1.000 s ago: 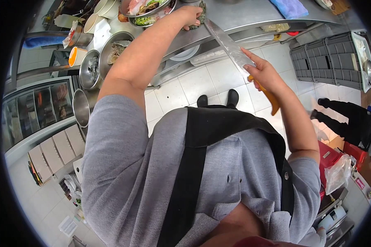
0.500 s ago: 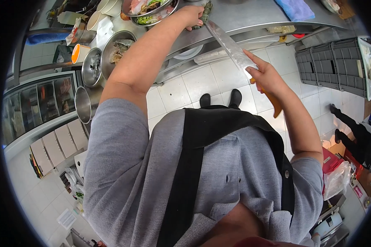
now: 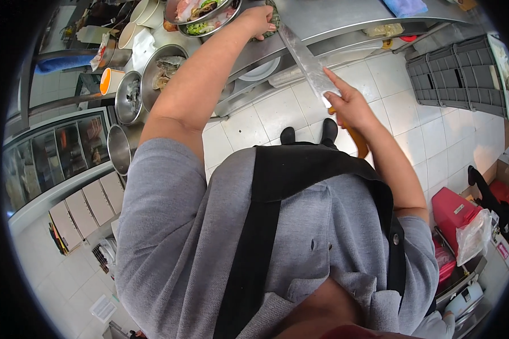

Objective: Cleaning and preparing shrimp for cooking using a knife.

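Observation:
My left hand [image 3: 258, 21] is closed on a grey-green prawn [image 3: 272, 25] on the steel counter [image 3: 316, 17], near its front edge. Only part of the prawn shows past my fingers. In my right hand [image 3: 352, 106] is a long, broad-bladed knife [image 3: 304, 59] with an orange handle. Its blade slants up and left, and the tip is right beside the prawn; whether the two touch, I cannot tell. Left of my left forearm, a steel bowl [image 3: 147, 90] holds shellfish pieces. Metal bowls of pale meat and greens [image 3: 201, 27] sit just beyond that forearm.
A smaller steel bowl [image 3: 128, 97] with grey contents and an orange-and-white cup [image 3: 112, 81] stand at the left. Blue cloth [image 3: 406, 7] lies on the far right of the counter. Grey crates [image 3: 455, 76] stand at the right, with another person's dark-clad leg [image 3: 483, 186] below.
My right hand and the knife have shifted left, the blade tip staying by the prawn. The left hand keeps its grip. At the right, the other person shows less.

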`<action>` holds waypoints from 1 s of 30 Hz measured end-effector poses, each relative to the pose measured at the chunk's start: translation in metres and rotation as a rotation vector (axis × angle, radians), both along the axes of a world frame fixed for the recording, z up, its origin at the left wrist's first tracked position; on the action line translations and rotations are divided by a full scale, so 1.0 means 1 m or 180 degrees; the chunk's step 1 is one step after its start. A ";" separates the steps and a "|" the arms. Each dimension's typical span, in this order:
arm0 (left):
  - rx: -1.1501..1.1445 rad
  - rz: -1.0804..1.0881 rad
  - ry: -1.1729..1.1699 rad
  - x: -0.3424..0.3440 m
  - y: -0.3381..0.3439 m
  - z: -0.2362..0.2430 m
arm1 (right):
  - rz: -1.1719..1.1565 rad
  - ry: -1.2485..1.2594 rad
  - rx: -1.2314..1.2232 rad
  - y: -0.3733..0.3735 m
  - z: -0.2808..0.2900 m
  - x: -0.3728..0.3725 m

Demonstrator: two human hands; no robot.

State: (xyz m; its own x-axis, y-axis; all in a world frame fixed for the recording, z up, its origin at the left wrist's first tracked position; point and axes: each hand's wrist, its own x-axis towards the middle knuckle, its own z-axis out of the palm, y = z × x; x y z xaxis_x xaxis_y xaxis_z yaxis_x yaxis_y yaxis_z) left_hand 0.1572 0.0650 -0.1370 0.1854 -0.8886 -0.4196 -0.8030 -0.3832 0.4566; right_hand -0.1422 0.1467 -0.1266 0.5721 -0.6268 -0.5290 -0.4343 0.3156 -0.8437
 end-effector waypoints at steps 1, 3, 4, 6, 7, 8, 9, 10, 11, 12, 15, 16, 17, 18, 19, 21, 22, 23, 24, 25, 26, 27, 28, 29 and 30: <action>0.0039 -0.0074 -0.0029 0.001 0.000 0.001 | 0.0098 0.0127 -0.0069 -0.005 0.003 -0.006; 0.0072 -0.0161 -0.0053 0.002 -0.002 0.003 | 0.0183 0.0259 -0.0142 -0.015 0.008 -0.013; 0.0092 -0.0215 -0.0054 0.002 -0.002 0.005 | 0.0287 0.0257 -0.0162 -0.021 0.009 -0.015; 0.0109 -0.0270 -0.0054 0.002 -0.003 0.005 | 0.0411 0.0367 -0.0251 -0.028 0.019 -0.011; 0.0073 -0.0272 -0.0023 0.001 -0.004 0.005 | 0.0408 0.0368 -0.0252 -0.027 0.018 -0.008; 0.0038 -0.0273 0.0006 0.001 -0.004 0.005 | 0.0351 0.0241 -0.0238 -0.025 0.014 -0.005; 0.0037 -0.0258 -0.0003 0.003 -0.004 0.003 | 0.0310 0.0105 -0.0226 -0.024 0.011 -0.001; 0.0076 -0.0189 0.0078 0.004 -0.003 0.001 | 0.0323 0.0094 -0.0225 -0.023 0.008 -0.002; 0.0117 -0.0120 0.0159 0.006 -0.002 0.000 | 0.0313 0.0081 -0.0152 -0.022 0.006 -0.007; 0.0128 -0.0118 0.0156 0.006 -0.002 0.000 | 0.0292 0.0075 -0.0070 -0.020 0.005 -0.011; 0.0148 -0.0125 0.0131 0.007 -0.002 -0.002 | 0.0257 0.0056 0.0048 -0.014 0.003 -0.008; 0.0002 -0.0098 0.0218 0.009 -0.002 -0.005 | 0.0251 0.0060 0.0059 -0.012 0.003 -0.004; -0.0144 -0.0073 0.0305 0.011 -0.002 -0.009 | 0.0203 0.0019 0.0104 -0.011 0.004 0.002; -0.0140 -0.0073 0.0297 0.015 -0.001 -0.013 | 0.0163 -0.0035 0.0143 -0.011 0.004 0.008; -0.0204 0.0060 0.0384 0.018 0.000 -0.018 | 0.0162 -0.0043 0.0146 -0.009 0.002 0.007; -0.0263 0.0192 0.0472 0.022 0.000 -0.025 | 0.0100 -0.0207 0.0195 -0.002 -0.003 0.002; -0.0303 0.0206 0.0467 0.024 0.000 -0.027 | 0.0101 -0.0205 0.0201 0.001 -0.003 0.003; -0.0346 0.0221 0.0462 0.025 0.000 -0.029 | 0.0071 -0.0171 0.0307 0.004 -0.001 0.004; -0.0344 0.0212 0.0470 0.024 -0.001 -0.029 | 0.0027 -0.0131 0.0411 0.007 0.000 0.006; -0.0341 0.0246 0.0476 0.023 -0.002 -0.028 | 0.0019 -0.0126 0.0409 0.011 0.000 0.009; -0.0340 0.0281 0.0480 0.022 -0.002 -0.028 | -0.0047 -0.0144 0.0419 0.014 -0.003 0.013; -0.0352 0.0280 0.0474 0.023 0.000 -0.029 | -0.0107 -0.0172 0.0423 0.017 -0.005 0.017; -0.0507 0.0393 0.0585 0.023 0.004 -0.031 | -0.0103 -0.0181 0.0409 0.018 -0.005 0.018; -0.0667 0.0507 0.0694 0.024 0.007 -0.033 | -0.0095 -0.0175 0.0382 0.018 -0.005 0.019; -0.0688 0.0488 0.0694 0.021 0.010 -0.031 | -0.0108 -0.0163 0.0351 0.017 -0.005 0.019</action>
